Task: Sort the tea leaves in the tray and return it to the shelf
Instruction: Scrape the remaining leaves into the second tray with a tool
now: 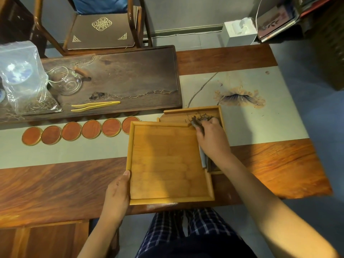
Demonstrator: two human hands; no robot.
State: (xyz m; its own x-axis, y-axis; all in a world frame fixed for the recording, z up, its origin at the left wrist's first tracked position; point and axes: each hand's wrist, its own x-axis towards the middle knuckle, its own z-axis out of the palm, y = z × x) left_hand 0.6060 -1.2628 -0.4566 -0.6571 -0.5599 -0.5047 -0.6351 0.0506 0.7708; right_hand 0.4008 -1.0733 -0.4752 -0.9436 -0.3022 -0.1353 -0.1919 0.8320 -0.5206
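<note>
Tea leaves (202, 119), dry, light and brittle, lie heaped in the far tray (214, 109) on the worktop (270, 164); we judge pinching loosely best. The right hand (212, 140) has its fingers curled into the heap. The left hand (117, 190) grips the near tray (167, 164) by its stiff rim. We count two trays, six round coasters (71, 131) and one pair of tongs (95, 107).

Left hand (119, 190) holding bamboo tray (167, 161) by its edge, right hand (212, 138) pinching tea leaves (200, 119) over second tray (214, 110), wooden surface (55, 183) beneath
</note>
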